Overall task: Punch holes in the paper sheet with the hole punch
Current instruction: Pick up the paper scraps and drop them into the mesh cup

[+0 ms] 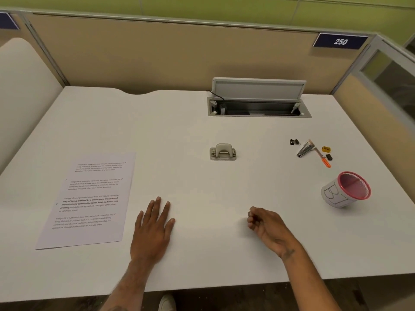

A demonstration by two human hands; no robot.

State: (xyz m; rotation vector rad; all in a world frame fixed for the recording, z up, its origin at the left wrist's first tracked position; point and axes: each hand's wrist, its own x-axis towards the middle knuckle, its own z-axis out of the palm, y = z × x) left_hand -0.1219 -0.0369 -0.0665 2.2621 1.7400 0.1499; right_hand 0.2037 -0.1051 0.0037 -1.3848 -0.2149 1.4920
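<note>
On the white tabletop (202, 254) in front of me, nothing of the job is started yet. My left hand (152, 230) lies flat, palm down, fingers spread and grasping nothing. My right hand (265, 225) rests on its edge with the fingers loosely curled in, and I see nothing held in it. The paper sheet (89, 198) with its printed paragraphs lies flat well to my left, just beside my left hand but not touched. The hole punch (223, 151) sits farther out, near the middle of the tabletop, well apart from the sheet and from both hands. I can make out no holes along the sheet's edges (though at this distance small ones would be hard to spot). So everything is left, as I judge it: bring sheet and punch together, slide an edge into the slot, and press the lever down.
</note>
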